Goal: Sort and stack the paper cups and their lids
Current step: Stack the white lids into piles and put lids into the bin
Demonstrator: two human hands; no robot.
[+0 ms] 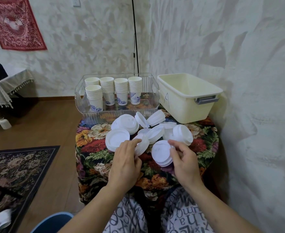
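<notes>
Several stacks of white paper cups [120, 90] with blue prints stand in a clear plastic bin [155, 100] at the back of the small table. White plastic lids [155, 130] lie in loose piles across the flowered tablecloth [94, 155]. My left hand [125, 163] grips a tilted short stack of lids [142, 145] at its edge. My right hand [183, 158] pinches another short stack of lids [161, 153] from its right side. A flat stack of lids [117, 138] lies just left of my left hand.
A cream plastic tub [188, 98] marked "A" stands at the back right, against the wall. A black cable [136, 47] hangs down behind the bin. A patterned rug [17, 174] covers the wooden floor on the left. My knees sit under the table's front edge.
</notes>
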